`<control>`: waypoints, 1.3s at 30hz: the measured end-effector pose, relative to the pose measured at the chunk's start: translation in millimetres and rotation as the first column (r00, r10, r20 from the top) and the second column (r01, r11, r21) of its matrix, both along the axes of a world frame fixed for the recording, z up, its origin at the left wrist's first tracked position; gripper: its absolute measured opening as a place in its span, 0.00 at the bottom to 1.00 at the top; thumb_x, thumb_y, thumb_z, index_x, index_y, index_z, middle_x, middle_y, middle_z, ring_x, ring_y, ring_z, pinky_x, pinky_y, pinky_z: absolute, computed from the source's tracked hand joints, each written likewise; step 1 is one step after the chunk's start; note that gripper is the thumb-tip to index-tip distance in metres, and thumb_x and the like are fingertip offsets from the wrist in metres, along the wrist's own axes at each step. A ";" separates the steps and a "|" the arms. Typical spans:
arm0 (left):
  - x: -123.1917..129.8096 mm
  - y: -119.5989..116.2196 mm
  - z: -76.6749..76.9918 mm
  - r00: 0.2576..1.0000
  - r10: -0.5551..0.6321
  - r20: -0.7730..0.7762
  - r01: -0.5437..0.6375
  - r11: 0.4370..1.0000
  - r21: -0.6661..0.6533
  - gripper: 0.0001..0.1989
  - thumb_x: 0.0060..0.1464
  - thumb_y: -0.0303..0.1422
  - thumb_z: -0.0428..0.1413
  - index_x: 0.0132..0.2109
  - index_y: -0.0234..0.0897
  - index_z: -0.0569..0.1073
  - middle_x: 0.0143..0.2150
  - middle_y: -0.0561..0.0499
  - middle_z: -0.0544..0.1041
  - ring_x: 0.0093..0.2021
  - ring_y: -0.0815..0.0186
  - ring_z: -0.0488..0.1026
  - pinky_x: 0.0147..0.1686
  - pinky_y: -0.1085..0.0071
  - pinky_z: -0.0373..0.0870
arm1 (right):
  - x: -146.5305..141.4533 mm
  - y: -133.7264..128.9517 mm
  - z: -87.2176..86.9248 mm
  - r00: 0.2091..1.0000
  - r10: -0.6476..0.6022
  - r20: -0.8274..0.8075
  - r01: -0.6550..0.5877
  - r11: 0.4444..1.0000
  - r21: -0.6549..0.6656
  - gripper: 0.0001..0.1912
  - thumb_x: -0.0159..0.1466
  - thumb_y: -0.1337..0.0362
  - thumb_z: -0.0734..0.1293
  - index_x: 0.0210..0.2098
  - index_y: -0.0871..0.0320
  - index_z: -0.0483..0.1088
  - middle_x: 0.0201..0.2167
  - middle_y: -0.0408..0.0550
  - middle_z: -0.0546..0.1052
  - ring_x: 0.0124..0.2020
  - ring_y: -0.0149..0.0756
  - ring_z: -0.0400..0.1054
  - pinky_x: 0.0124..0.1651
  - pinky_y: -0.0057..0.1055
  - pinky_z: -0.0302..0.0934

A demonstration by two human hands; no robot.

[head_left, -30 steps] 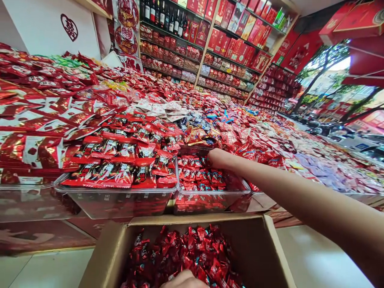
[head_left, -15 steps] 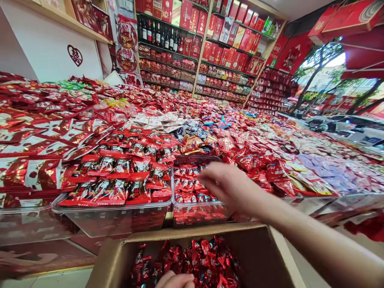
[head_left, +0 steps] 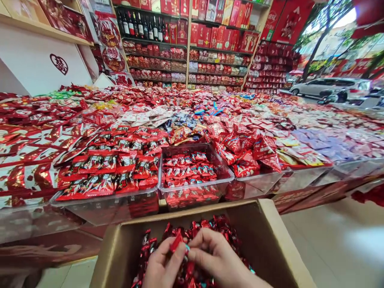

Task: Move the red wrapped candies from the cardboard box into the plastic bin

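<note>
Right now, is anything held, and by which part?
A red candy, pinched around its lower part by the left hand; the right hand may hold it too.

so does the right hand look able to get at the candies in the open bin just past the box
Likely yes: the candies sit uncovered, and the right hand need only clear the cardboard box's far edge and the bin's rim.

My left hand (head_left: 160, 266) and right hand (head_left: 220, 258) are bare, with smooth, slim fingers (head_left: 204, 260) tapering to softly rounded tips. My right wrist (head_left: 247, 279), bare too, runs smoothly out of the broader back of that hand; the finer detail of my nails is too small to tell.
</note>
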State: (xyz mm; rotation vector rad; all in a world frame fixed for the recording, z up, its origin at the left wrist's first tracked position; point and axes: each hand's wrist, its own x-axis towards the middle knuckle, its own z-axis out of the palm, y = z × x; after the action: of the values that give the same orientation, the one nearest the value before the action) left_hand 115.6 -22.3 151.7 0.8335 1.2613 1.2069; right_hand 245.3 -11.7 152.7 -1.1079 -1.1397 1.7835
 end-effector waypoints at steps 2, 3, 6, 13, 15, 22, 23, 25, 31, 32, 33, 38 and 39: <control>2.4 -1.5 4.5 0.997 -0.073 0.040 0.074 0.997 -0.025 0.13 0.39 0.41 0.59 0.30 0.35 0.75 0.22 0.53 0.74 0.27 0.65 0.70 0.29 0.73 0.65 | 4.6 -0.5 2.9 0.997 -0.023 -0.079 0.021 0.999 -0.033 0.18 0.47 0.54 0.69 0.24 0.61 0.60 0.15 0.38 0.68 0.16 0.24 0.62 0.21 0.22 0.57; 3.3 -2.4 5.3 0.992 -0.105 0.062 0.108 0.993 -0.038 0.12 0.41 0.40 0.58 0.29 0.35 0.75 0.22 0.53 0.73 0.26 0.67 0.69 0.29 0.74 0.64 | 6.5 -1.2 3.1 0.994 -0.030 -0.106 0.025 0.999 -0.045 0.18 0.47 0.54 0.69 0.25 0.61 0.60 0.15 0.38 0.68 0.16 0.24 0.63 0.21 0.23 0.58; 4.2 -5.5 2.3 0.980 -0.162 0.114 0.172 0.982 -0.082 0.12 0.47 0.39 0.55 0.29 0.34 0.74 0.22 0.55 0.71 0.23 0.71 0.64 0.25 0.76 0.61 | 10.5 -3.7 -1.0 0.989 -0.042 -0.144 0.032 0.997 -0.076 0.18 0.47 0.55 0.69 0.26 0.62 0.61 0.16 0.40 0.70 0.17 0.26 0.65 0.22 0.24 0.59; 1.3 -2.5 -11.2 0.985 -0.165 -0.044 0.161 0.983 -0.087 0.12 0.45 0.37 0.57 0.38 0.38 0.72 0.33 0.52 0.74 0.37 0.66 0.69 0.36 0.75 0.64 | 16.0 -4.5 -12.8 0.999 -0.032 -0.023 0.032 0.999 0.004 0.10 0.51 0.62 0.67 0.27 0.62 0.64 0.20 0.41 0.69 0.22 0.26 0.64 0.28 0.27 0.59; 1.3 -0.6 -12.5 0.980 -0.185 -0.079 0.180 0.982 -0.057 0.17 0.43 0.35 0.59 0.42 0.40 0.68 0.37 0.52 0.73 0.41 0.64 0.69 0.42 0.71 0.64 | 19.3 -3.4 -11.6 0.999 -0.035 0.026 0.033 0.994 0.101 0.08 0.50 0.68 0.66 0.31 0.61 0.66 0.25 0.42 0.69 0.28 0.26 0.63 0.33 0.25 0.58; 10.2 -9.9 -11.9 0.959 -0.273 -0.080 0.271 0.962 -0.026 0.26 0.40 0.35 0.60 0.48 0.42 0.61 0.25 0.58 0.70 0.27 0.68 0.68 0.29 0.73 0.65 | 37.3 2.1 3.2 0.977 0.205 0.055 -0.209 0.974 0.083 0.14 0.53 0.64 0.64 0.39 0.61 0.69 0.27 0.43 0.70 0.28 0.26 0.62 0.32 0.25 0.57; 11.2 -11.8 -12.2 0.953 -0.285 -0.105 0.284 0.959 -0.019 0.26 0.40 0.35 0.60 0.48 0.43 0.61 0.25 0.58 0.70 0.26 0.69 0.68 0.27 0.74 0.64 | 39.0 2.2 5.9 0.966 0.233 0.109 -0.245 0.964 0.105 0.12 0.54 0.63 0.64 0.37 0.61 0.70 0.28 0.43 0.70 0.28 0.26 0.62 0.33 0.26 0.57; 11.4 -14.8 -12.7 0.930 -0.321 -0.178 0.326 0.945 0.000 0.24 0.40 0.35 0.59 0.47 0.43 0.64 0.25 0.59 0.70 0.25 0.70 0.66 0.25 0.75 0.64 | 41.8 1.8 13.2 0.928 0.245 0.280 -0.309 0.927 0.215 0.09 0.55 0.63 0.63 0.34 0.61 0.71 0.29 0.44 0.72 0.31 0.28 0.64 0.36 0.26 0.57; -2.9 -15.2 10.2 0.818 -0.263 -0.511 0.407 0.893 0.191 0.13 0.48 0.34 0.53 0.44 0.46 0.70 0.38 0.53 0.73 0.39 0.65 0.70 0.39 0.74 0.65 | 60.6 -4.3 47.0 0.815 0.043 0.579 -0.372 0.804 0.464 0.07 0.58 0.67 0.60 0.32 0.60 0.70 0.29 0.44 0.72 0.32 0.27 0.63 0.37 0.24 0.56; -6.1 -11.7 20.6 0.780 -0.205 -0.591 0.416 0.875 0.246 0.12 0.49 0.32 0.53 0.43 0.46 0.71 0.39 0.53 0.73 0.41 0.65 0.69 0.42 0.74 0.63 | 65.9 -6.2 50.7 0.814 0.004 0.581 -0.347 0.805 0.481 0.07 0.59 0.67 0.60 0.33 0.60 0.69 0.29 0.45 0.71 0.32 0.27 0.63 0.37 0.24 0.56; -8.7 -6.2 32.8 0.723 -0.166 -0.670 0.462 0.838 0.290 0.11 0.49 0.31 0.53 0.42 0.46 0.71 0.41 0.53 0.73 0.42 0.65 0.69 0.43 0.75 0.62 | 71.1 -8.5 52.7 0.816 -0.026 0.577 -0.323 0.808 0.493 0.07 0.59 0.67 0.59 0.33 0.60 0.69 0.30 0.44 0.71 0.32 0.27 0.63 0.37 0.24 0.56; 3.3 57.6 104.2 0.492 0.070 -0.868 0.685 0.585 0.435 0.11 0.50 0.31 0.50 0.42 0.40 0.72 0.42 0.51 0.73 0.45 0.64 0.67 0.48 0.72 0.57 | 85.9 -23.3 42.1 0.830 -0.061 0.554 -0.256 0.842 0.476 0.06 0.59 0.66 0.60 0.31 0.59 0.68 0.29 0.44 0.71 0.31 0.27 0.63 0.36 0.24 0.57; 11.9 75.1 116.4 0.433 0.047 -0.900 0.733 0.563 0.382 0.12 0.51 0.33 0.49 0.41 0.38 0.72 0.42 0.51 0.73 0.45 0.63 0.67 0.48 0.72 0.57 | 86.4 -26.5 38.5 0.832 -0.058 0.552 -0.246 0.853 0.460 0.06 0.58 0.66 0.60 0.31 0.59 0.68 0.29 0.44 0.71 0.31 0.27 0.63 0.36 0.24 0.57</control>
State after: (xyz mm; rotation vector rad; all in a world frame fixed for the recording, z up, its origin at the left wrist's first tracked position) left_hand 127.5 52.8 268.0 2.4999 1.0993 0.8633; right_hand 331.7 -38.2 191.2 -1.2651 -1.9189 1.1099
